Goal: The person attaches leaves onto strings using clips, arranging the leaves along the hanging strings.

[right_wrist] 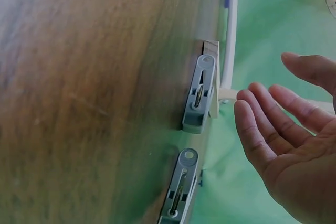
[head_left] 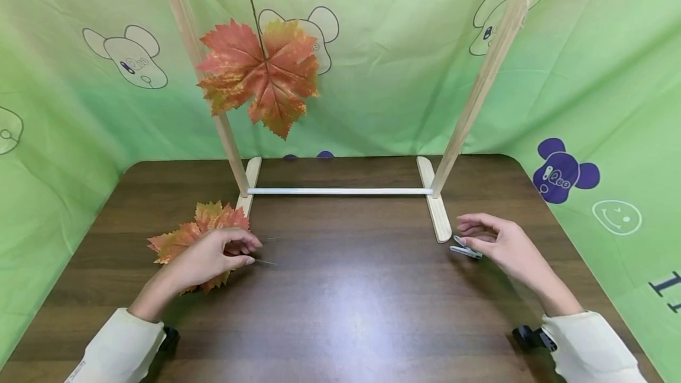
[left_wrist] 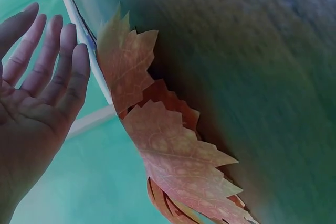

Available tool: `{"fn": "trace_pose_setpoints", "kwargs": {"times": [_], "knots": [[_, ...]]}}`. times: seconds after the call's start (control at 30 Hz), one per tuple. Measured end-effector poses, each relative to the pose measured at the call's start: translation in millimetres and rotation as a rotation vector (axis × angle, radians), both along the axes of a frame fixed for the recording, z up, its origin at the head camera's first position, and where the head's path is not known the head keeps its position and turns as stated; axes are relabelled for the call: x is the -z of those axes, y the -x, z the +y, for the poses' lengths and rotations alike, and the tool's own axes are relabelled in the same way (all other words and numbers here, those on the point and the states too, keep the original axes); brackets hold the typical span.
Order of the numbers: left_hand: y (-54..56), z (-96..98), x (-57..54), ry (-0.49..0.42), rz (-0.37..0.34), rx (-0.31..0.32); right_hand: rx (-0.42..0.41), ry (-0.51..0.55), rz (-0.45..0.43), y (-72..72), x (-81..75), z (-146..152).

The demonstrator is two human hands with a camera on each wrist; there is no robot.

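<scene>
Zero gripping: left hand [head_left: 223, 250] over the leaf [head_left: 191, 232] on the table [head_left: 330, 300], right hand [head_left: 500, 242] near two clothespins [right_wrist: 198, 100], fingers relaxed on both. Hasty pinching might crease the leaf; a low sweep might knock the clothespins.

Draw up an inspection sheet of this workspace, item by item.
Surface: brown wood-grain table, glossy glare toward its middle.
Job's things: upper leaf hangs by its stem, the top cut off by the picture; lower leaf lies on the table; two grey clips on the right; wooden frame stands with a white rod joining its feet.
Clutter: nothing seen.
Grips: left grip over the lower leaf, fingers loose; right grip near the clips, holding nothing.
Cables: nothing seen.
Surroundings: green printed backdrop.
</scene>
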State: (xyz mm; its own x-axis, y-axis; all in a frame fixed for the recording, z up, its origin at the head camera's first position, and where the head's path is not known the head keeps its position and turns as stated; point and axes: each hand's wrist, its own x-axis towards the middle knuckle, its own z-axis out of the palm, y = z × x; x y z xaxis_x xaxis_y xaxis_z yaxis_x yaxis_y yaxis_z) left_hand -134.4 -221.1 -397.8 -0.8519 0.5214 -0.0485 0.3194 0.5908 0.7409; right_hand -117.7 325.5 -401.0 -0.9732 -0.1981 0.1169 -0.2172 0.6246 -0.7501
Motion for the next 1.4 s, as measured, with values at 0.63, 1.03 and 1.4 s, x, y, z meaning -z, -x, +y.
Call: {"fn": "trace_pose_setpoints", "kwargs": {"times": [0.63, 1.03, 1.4], "knots": [[6.4, 4.7, 8.3, 0.109, 0.063, 0.066, -0.001, -0.029, -0.085, 0.6, 8.2, 0.3], [6.1, 6.4, 9.6, 0.154, 0.090, 0.101, 0.016, -0.090, -0.064, 2.0, 12.3, -0.2], [7.8, 5.2, 10.1, 0.196, 0.133, 0.116, 0.005, -0.230, -0.068, 7.8, 15.3, -0.8]]}}
